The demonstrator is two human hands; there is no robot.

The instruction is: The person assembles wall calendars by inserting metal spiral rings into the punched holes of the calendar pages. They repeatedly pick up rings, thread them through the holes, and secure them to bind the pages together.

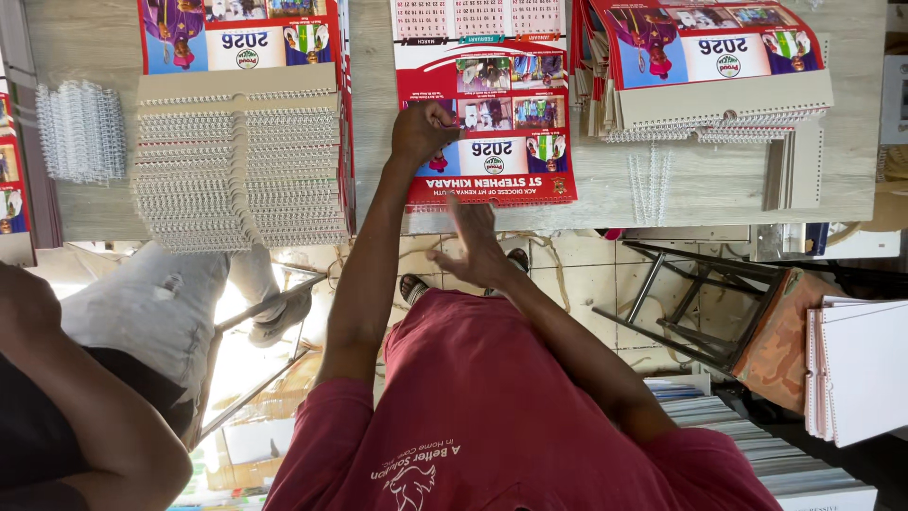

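Left hand (423, 132) pinches calendar (492, 142); right hand (473, 248) blurred, fingers spread.

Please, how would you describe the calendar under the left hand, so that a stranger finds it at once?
On the long wooden table, red calendars lie in three groups; take the middle calendar. It lies flat between the left pile and the right pile, under the curled left hand. Unlike both piles, it shows month grids at its far end and no white wire binding.
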